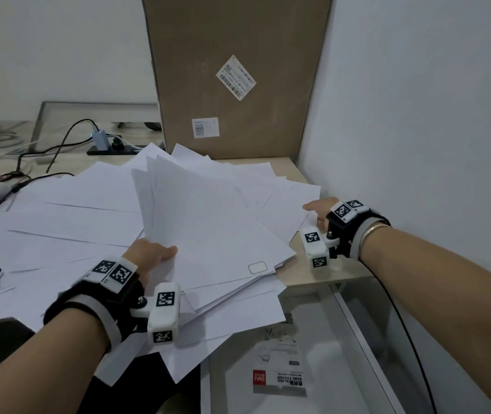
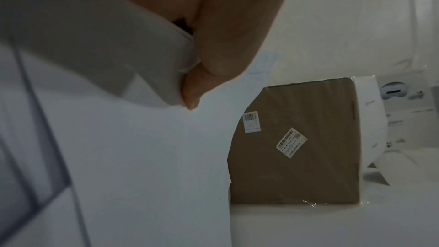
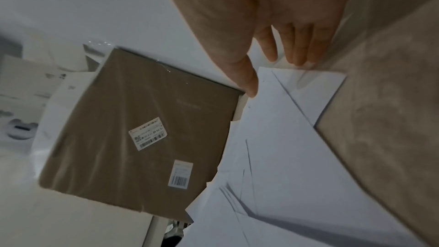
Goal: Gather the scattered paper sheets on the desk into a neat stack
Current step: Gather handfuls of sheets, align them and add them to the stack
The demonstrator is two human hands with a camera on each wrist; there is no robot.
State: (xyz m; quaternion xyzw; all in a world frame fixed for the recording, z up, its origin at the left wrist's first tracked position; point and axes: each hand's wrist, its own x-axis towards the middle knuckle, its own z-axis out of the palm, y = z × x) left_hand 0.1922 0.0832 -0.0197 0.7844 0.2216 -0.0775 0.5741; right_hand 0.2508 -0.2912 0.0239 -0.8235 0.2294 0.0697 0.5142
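Several white paper sheets (image 1: pixel 68 222) lie fanned and overlapping across the desk (image 1: pixel 304 270). My left hand (image 1: pixel 154 252) pinches the near left edge of a raised bundle of sheets (image 1: pixel 208 222), which tilts up above the rest. In the left wrist view, thumb and finger of the left hand (image 2: pixel 190 74) close on the bundle's edge (image 2: pixel 142 157). My right hand (image 1: pixel 319 209) is at the right side of the pile with straight fingers. In the right wrist view the right hand (image 3: pixel 273 70) touches the far corner of the sheets (image 3: pixel 285 138) lying on the desk (image 3: pixel 380 119).
A tall cardboard box (image 1: pixel 238 70) leans at the back against the white wall (image 1: pixel 417 115), close behind the papers. Cables and a charger (image 1: pixel 98 138) lie at the back left. Below the desk's front right edge is a grey surface with a sticker pack (image 1: pixel 280 380).
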